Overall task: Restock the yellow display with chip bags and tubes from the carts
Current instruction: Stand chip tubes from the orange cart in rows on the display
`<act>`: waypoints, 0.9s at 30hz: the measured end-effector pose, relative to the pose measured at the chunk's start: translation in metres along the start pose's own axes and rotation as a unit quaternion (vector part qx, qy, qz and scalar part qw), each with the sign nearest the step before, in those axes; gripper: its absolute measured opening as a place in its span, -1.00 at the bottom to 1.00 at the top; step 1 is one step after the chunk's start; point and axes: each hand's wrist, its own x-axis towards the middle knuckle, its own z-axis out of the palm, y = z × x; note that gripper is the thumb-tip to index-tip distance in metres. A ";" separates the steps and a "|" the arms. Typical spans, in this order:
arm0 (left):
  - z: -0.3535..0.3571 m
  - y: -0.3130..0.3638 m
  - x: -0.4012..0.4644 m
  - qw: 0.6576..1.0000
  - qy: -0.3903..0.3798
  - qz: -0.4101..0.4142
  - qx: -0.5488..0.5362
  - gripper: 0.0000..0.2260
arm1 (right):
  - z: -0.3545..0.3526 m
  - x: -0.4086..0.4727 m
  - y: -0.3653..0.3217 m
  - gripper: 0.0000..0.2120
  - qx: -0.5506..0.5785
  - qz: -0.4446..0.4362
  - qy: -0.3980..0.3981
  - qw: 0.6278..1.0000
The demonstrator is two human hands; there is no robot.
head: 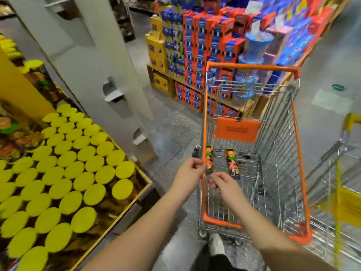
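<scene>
Two tubes (210, 160) lie in the cart (254, 67) just beyond both hands' loosely curled, empty fingers (197, 166) (blurry).

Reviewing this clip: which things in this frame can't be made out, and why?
- Left hand: head view, motion blur; cannot tell whether its fingers touch the orange cart rim.
- Right hand: blurred; whether it holds anything is unclear.
- Two tubes in the cart: labels too small and blurred to read.
- Second cart: cut off by the right edge; contents unseen.
- Yellow display: its left part cut off by the frame edge.

Grey speckled shop floor (175, 122), grey pillar (93, 55), stacked red-and-blue boxes (205, 45) behind.
</scene>
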 end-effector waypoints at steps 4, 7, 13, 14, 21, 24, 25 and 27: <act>0.072 0.016 0.051 0.999 -0.042 -0.031 0.012 -0.88 | -0.066 0.049 0.029 -0.88 0.028 0.058 0.042 0.997; 0.117 0.016 0.095 0.996 -0.050 -0.067 0.028 -0.92 | -0.103 0.089 0.055 -0.84 0.017 0.089 0.037 0.995; 0.175 -0.024 0.196 0.982 -0.034 -0.178 0.045 -0.89 | -0.146 0.181 0.100 -0.79 -0.016 0.168 0.058 0.984; 0.182 -0.037 0.211 0.979 -0.030 -0.190 0.069 -0.93 | -0.150 0.192 0.110 -0.79 -0.022 0.184 0.056 0.981; 0.215 -0.095 0.286 0.945 -0.046 -0.216 0.240 -0.71 | -0.159 0.262 0.184 -0.78 -0.135 0.251 0.044 0.958; 0.226 -0.125 0.314 0.930 -0.034 -0.252 0.265 -0.69 | -0.154 0.294 0.202 -0.76 -0.152 0.266 0.057 0.950; 0.230 -0.136 0.324 0.927 -0.024 -0.259 0.270 -0.67 | -0.151 0.305 0.212 -0.76 -0.149 0.271 0.059 0.949; 0.235 -0.154 0.341 0.919 -0.010 -0.273 0.284 -0.60 | -0.146 0.326 0.226 -0.74 -0.133 0.275 0.064 0.950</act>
